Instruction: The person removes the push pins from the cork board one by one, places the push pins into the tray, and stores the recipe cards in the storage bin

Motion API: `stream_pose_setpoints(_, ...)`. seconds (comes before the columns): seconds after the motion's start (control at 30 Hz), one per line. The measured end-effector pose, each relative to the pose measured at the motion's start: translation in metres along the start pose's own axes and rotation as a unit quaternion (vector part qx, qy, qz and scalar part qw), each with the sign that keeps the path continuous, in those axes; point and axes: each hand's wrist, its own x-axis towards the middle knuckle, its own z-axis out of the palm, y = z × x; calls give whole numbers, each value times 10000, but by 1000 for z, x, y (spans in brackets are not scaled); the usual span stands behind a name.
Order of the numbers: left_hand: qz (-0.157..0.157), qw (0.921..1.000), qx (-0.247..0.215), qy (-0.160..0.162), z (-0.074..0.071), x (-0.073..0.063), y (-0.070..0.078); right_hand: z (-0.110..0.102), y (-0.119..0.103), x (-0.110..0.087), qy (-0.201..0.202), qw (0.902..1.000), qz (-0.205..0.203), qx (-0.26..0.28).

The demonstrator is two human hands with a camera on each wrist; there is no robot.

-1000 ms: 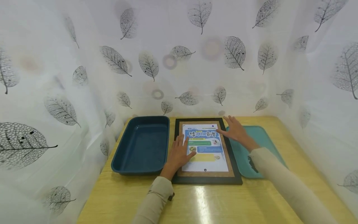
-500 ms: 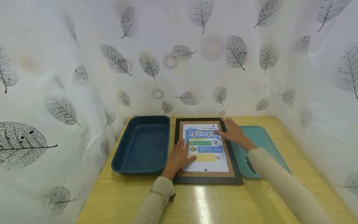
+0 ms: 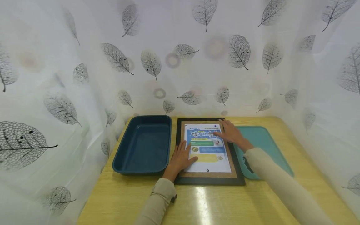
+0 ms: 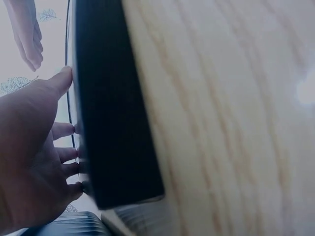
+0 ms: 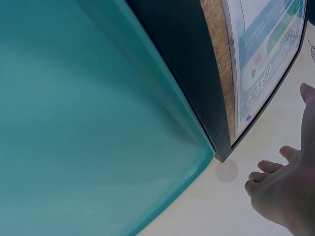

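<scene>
A corkboard [image 3: 208,175] with a black frame lies on the table. A printed sheet [image 3: 216,167] is pinned to it, with a purple pushpin [image 3: 215,126] near its top right corner and a dark one [image 3: 207,170] at the bottom middle. My left hand [image 3: 180,159] spreads over the sheet's left edge, its fingers extended; the left wrist view shows the fingertips right at the board's surface, beyond the dark frame [image 4: 113,108]. Over the upper right corner reaches my right hand [image 3: 230,132], fingers straight, holding nothing. It hides part of the sheet's title.
A deep dark blue tray [image 3: 142,150] stands left of the board. Close along the board's right side lies a flat teal tray [image 3: 261,140], partly covered by the right sleeve. The yellow wooden table [image 3: 135,200] backs onto a leaf-patterned curtain [image 3: 197,75].
My right hand has shifted left, further over the sheet's upper right corner. The left hand slid slightly down and then stayed nearly still, and the view tilted a little.
</scene>
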Motion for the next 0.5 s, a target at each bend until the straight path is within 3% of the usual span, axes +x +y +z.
stream_pose_setpoints(0.13, 3, 10000, -71, 33, 1, -2, -2, 8, -3, 5, -29, 9998, -109, -190)
stream_pose_setpoints(0.5, -116, 9999, 80, -61, 4, 4, -3, 17, -11, 11, -38, 10000, -57, 53)
